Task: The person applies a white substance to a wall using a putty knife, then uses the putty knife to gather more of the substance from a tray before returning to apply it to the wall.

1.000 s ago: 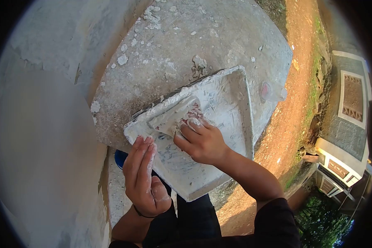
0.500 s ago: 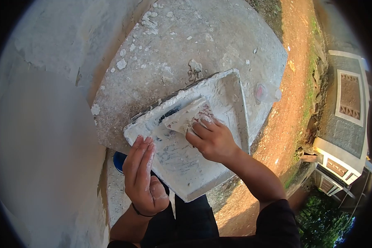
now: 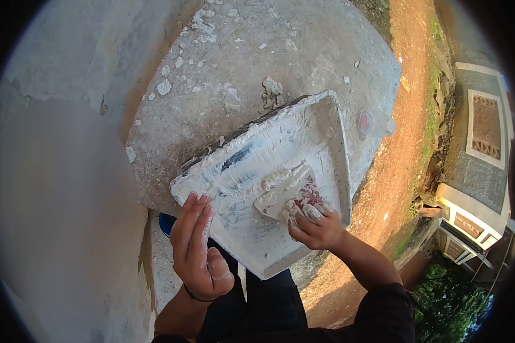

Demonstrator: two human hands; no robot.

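A shallow tray [image 3: 252,243] coated with wet white putty lies tilted across the front edge of a concrete slab, its near corner overlapping my legs. My right hand [image 3: 317,226] grips a flat spreader [image 3: 286,188] by its near edge, with putty smeared over the fingers. The spreader's blade lies low over the tray's floor, a thick ridge of putty [image 3: 274,178] along its far side. Beside the tray's left rim, my left hand [image 3: 200,251] has its fingers stretched out and close together, white-stained at the tips and overlapping the rim in view.
The concrete slab [image 3: 223,74] is spotted with dried putty lumps. A clear plastic cup [image 3: 375,124] lies by its right edge. A grey wall [image 3: 57,171] rises on the left, a dirt path [image 3: 409,131] runs on the right, with a building [image 3: 480,143] beyond.
My right hand has drawn the spreader toward me and to the right across the tray, uncovering a dark streak and gathering putty on the blade. My left hand stays nearly still.
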